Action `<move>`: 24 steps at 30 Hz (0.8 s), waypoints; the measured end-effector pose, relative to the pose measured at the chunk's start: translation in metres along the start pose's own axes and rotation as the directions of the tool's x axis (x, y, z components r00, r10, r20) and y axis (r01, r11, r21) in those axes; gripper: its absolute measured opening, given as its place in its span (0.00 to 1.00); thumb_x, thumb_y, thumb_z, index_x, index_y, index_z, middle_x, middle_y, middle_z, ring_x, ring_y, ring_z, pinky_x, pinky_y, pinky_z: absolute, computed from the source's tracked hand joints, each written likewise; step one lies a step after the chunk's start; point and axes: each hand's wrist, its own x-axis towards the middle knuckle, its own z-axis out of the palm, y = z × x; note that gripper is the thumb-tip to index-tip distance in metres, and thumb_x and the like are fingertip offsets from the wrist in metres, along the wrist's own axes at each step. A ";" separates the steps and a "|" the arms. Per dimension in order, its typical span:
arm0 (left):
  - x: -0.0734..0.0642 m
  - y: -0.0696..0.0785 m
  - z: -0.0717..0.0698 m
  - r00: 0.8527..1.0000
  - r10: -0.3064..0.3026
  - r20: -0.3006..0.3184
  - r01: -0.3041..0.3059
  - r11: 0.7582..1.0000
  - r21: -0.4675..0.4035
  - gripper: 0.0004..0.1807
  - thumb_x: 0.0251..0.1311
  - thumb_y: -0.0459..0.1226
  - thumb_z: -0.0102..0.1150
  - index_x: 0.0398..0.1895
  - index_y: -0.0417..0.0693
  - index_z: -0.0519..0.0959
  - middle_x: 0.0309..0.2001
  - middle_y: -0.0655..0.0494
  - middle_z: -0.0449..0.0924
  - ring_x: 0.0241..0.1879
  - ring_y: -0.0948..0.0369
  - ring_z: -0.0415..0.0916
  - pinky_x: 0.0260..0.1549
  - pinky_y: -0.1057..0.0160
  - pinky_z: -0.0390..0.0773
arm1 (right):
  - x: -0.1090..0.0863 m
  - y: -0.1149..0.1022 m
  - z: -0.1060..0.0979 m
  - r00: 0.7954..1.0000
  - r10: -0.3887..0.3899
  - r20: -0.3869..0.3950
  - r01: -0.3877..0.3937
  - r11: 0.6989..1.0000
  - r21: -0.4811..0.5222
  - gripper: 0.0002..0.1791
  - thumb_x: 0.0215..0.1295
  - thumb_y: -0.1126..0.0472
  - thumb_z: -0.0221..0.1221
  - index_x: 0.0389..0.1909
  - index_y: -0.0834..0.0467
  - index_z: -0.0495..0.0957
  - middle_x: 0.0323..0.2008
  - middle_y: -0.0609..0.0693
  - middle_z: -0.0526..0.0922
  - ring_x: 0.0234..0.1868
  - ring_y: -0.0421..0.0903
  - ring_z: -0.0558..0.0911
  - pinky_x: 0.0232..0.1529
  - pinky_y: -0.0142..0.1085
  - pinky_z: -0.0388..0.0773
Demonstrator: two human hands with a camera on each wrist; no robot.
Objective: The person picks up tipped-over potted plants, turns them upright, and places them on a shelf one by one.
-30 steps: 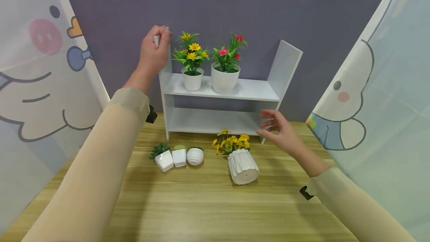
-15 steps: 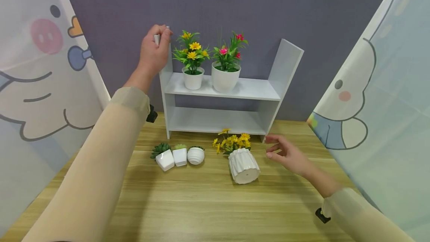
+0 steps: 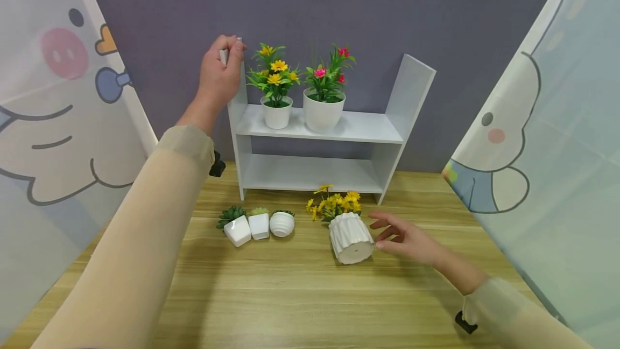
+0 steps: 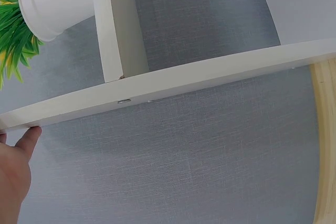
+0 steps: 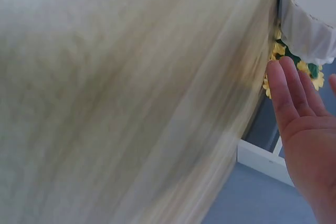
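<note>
The left hand (image 3: 220, 69) grips the left side panel (image 3: 237, 112) of the white shelf (image 3: 370, 127), fingers curled round its upper edge. The right hand (image 3: 407, 240), fingers spread, is just beside the fluted white pot (image 3: 351, 237); whether the thumb touches is unclear. That pot lies tipped over on the desk (image 3: 300, 300), its yellow flowers (image 3: 339, 204) toward the shelf.

White shelf (image 3: 310, 172), purplish-grey wall (image 3: 310, 4), yellow-brown counter (image 3: 290, 306) streaked with wood grain.
The fluted pot (image 3: 351, 238) is glossy white, its flowers (image 3: 338, 203) golden yellow; two plain white pots (image 3: 323, 114) carry bright green leaves (image 3: 271, 89), one with yellow blooms (image 3: 279, 66), the other with pinkish-red ones. Beside three small white pots (image 3: 259, 227), succulents (image 3: 230, 215) show dark and pale green. Whitish-to-pale-blue curtains (image 3: 581, 187) bear grey-outlined cartoon figures (image 3: 508, 117) with pink cheeks; the sleeves (image 3: 145, 220) are plain beige.
</note>
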 end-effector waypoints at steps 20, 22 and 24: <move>0.000 -0.001 -0.001 1.000 -0.008 0.005 0.008 1.000 0.010 0.13 0.86 0.49 0.48 0.38 0.59 0.73 0.67 0.45 0.80 0.82 0.65 0.66 0.80 0.64 0.68 | 0.011 -0.031 0.042 0.947 0.307 -0.098 -0.298 0.950 0.098 0.39 0.83 0.49 0.61 0.82 0.67 0.59 0.70 0.71 0.73 0.50 0.49 0.86 0.40 0.39 0.90; 0.000 0.000 -0.001 1.000 -0.016 0.009 0.016 1.000 0.013 0.14 0.86 0.49 0.48 0.38 0.59 0.73 0.67 0.45 0.80 0.82 0.65 0.66 0.80 0.64 0.67 | 0.013 -0.032 0.045 0.943 0.312 -0.113 -0.304 0.949 0.081 0.39 0.83 0.48 0.62 0.81 0.66 0.60 0.67 0.69 0.76 0.50 0.49 0.86 0.39 0.39 0.89; -0.001 0.001 -0.002 1.000 -0.025 0.012 0.024 0.999 0.022 0.14 0.86 0.50 0.47 0.39 0.57 0.73 0.69 0.46 0.80 0.82 0.65 0.65 0.80 0.63 0.67 | 0.015 -0.032 0.047 0.942 0.312 -0.121 -0.306 0.950 0.066 0.40 0.82 0.47 0.63 0.81 0.66 0.61 0.66 0.67 0.78 0.50 0.49 0.85 0.38 0.40 0.89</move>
